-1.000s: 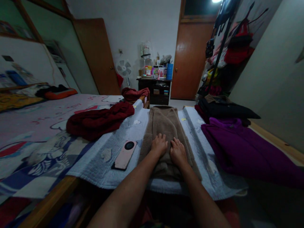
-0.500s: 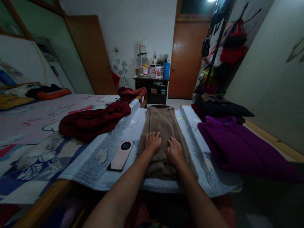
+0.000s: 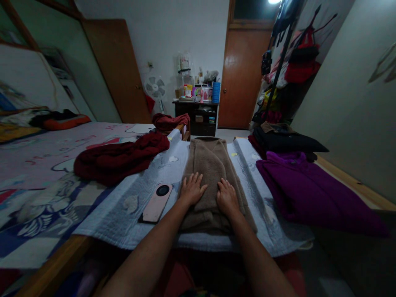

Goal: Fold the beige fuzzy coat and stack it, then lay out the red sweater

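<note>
A brown fleece garment (image 3: 210,159), folded into a long narrow shape, lies on a light blue quilted cloth (image 3: 130,222) in front of me. My left hand (image 3: 192,189) rests flat on its left half with the fingers spread. On the right half lies my right hand (image 3: 227,195), palm down, its fingers stretched forward and slightly apart. Neither hand grips the fabric. A pink phone (image 3: 157,203) with a round black camera lies face down on the cloth, left of the garment and near my left forearm.
On the right are a folded purple jacket (image 3: 315,192) and a stack with a black garment (image 3: 292,140). A dark red garment (image 3: 123,159) lies crumpled on the left, beside a patterned bed (image 3: 40,161). Farther back stand a fan (image 3: 155,87) and a dark cabinet (image 3: 182,109).
My left hand has slid a little to the left over the brown garment, and its fingers have spread from a more curled shape. My right hand has stayed nearly in place.
</note>
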Demonstrator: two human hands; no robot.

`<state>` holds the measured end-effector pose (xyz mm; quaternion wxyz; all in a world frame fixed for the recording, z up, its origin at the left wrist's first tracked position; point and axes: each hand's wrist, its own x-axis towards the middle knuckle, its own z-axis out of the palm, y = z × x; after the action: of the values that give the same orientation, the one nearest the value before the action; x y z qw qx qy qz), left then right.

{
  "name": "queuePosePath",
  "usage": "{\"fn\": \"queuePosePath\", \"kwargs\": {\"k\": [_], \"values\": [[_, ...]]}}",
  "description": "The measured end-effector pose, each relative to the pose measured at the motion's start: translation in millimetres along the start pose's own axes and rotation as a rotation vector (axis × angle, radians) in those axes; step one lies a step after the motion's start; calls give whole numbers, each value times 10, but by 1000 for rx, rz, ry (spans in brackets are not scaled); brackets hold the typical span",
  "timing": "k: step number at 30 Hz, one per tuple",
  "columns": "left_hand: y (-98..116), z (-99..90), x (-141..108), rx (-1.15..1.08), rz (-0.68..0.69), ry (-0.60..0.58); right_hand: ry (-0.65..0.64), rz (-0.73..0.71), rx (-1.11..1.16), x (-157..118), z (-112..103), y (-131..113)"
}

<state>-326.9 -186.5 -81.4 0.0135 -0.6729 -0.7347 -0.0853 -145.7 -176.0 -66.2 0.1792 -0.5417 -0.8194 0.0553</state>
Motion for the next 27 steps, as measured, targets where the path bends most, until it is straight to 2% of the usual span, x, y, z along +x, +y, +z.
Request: {"fn": "queuePosePath", "kwargs": {"k": [11,27], "values": [[-75,-88,-160,-30,-171,-52,12,-4,-1,13,61,34],[-128,-82,-412,-63,-121,-70,8,0,-20,11,29,17]]}}
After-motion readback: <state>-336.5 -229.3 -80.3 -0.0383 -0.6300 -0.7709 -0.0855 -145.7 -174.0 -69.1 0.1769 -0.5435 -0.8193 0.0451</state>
